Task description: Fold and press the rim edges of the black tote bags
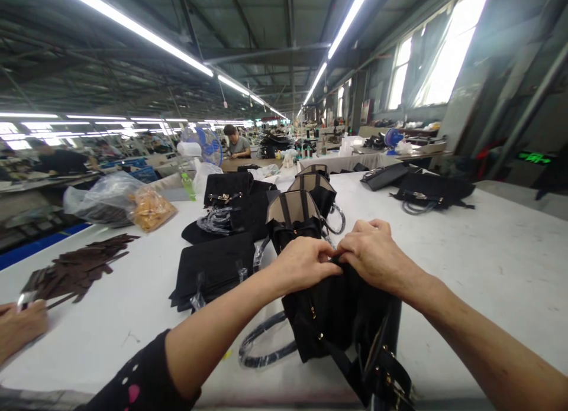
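Both hands work on a black bag [323, 322] at the near edge of the white worktop [501, 269], right of that edge's middle. The left hand [306, 262] and the right hand [373, 251] nearly touch, each pinching dark material at the top of the bag between thumb and bent fingers; the fingers hide exactly what is gripped. A plastic-wrapped handle [262, 347] loops out on the bag's left, and gold-coloured fittings show on its front. The only thing like writing is a green lit sign [535, 157] beyond the worktop's right edge, its characters too blurred to read. Just past the hands, a row of black bags with beige panels [293, 207] runs toward the far edge, crowding the space directly ahead. Left of that row lie a pile of flat black pieces [217, 260] and, farther back, a black bag with a metal clasp [225, 192]. Brown strips [82, 263] spread along the left edge, near another person's hand [26, 325] at the near left corner; a clear bag of orange-brown pieces [153, 209] sits behind them. Toward the far right corner rests a dark bag with a wrapped handle [435, 189].
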Demonstrator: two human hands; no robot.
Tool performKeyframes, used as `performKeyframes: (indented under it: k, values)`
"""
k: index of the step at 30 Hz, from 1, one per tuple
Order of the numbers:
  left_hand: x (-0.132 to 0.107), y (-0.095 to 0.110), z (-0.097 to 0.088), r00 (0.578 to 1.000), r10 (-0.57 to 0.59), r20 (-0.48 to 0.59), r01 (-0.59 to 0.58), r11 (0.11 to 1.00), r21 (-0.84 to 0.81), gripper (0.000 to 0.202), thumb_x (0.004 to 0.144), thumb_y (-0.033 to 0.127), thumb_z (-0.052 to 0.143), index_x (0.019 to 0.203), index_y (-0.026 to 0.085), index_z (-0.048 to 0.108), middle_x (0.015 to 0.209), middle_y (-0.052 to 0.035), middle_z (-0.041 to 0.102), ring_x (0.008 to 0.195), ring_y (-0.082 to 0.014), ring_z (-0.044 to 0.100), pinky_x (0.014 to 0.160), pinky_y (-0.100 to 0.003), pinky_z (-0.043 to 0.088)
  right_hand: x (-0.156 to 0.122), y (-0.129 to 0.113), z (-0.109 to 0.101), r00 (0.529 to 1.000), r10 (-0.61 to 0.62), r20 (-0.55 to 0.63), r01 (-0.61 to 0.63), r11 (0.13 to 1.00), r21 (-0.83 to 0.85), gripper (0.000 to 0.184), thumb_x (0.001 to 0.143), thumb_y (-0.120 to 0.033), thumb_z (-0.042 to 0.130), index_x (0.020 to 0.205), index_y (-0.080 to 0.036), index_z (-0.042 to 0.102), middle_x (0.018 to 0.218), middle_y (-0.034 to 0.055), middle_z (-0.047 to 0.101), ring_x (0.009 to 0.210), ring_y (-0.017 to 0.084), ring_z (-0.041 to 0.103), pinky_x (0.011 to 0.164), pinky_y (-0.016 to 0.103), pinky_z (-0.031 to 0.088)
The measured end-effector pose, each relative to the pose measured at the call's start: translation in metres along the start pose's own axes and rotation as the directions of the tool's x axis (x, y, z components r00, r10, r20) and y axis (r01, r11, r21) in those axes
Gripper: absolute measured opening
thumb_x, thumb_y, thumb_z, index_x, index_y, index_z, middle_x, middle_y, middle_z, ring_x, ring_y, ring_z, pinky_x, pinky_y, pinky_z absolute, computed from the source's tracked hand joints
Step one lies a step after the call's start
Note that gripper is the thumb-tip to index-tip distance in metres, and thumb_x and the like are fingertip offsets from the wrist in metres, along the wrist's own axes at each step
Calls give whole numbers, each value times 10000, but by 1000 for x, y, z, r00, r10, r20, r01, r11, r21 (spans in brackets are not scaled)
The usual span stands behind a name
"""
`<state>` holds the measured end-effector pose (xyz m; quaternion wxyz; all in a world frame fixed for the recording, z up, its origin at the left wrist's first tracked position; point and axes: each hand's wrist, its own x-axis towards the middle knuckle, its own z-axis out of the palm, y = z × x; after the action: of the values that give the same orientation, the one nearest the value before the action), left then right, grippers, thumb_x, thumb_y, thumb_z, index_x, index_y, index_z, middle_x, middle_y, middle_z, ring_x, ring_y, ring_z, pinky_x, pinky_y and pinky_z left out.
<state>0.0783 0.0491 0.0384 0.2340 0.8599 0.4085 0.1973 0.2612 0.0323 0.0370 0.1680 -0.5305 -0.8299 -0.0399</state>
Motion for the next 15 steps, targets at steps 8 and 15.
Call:
performKeyframes:
  k: [8,15]
  values:
    - [16,-7,14,999,22,-39,-21,1000,8,189,779,305,585,807,189,731,728,0,695,683,-142,597,592,-227,372,-20,32,-5,986,150,-76,-150,989,5,174,783,-159,627,938,-231,661,859,34,659,967,216,540,926,422,232]
    - [12,-5,14,998,61,-30,-61,998,13,216,798,291,561,885,205,740,701,11,657,652,-128,566,589,-229,361,-12,31,-4,979,169,-111,-175,983,-47,214,811,-190,621,1003,-250,691,922,49,690,1010,222,539,923,424,233]
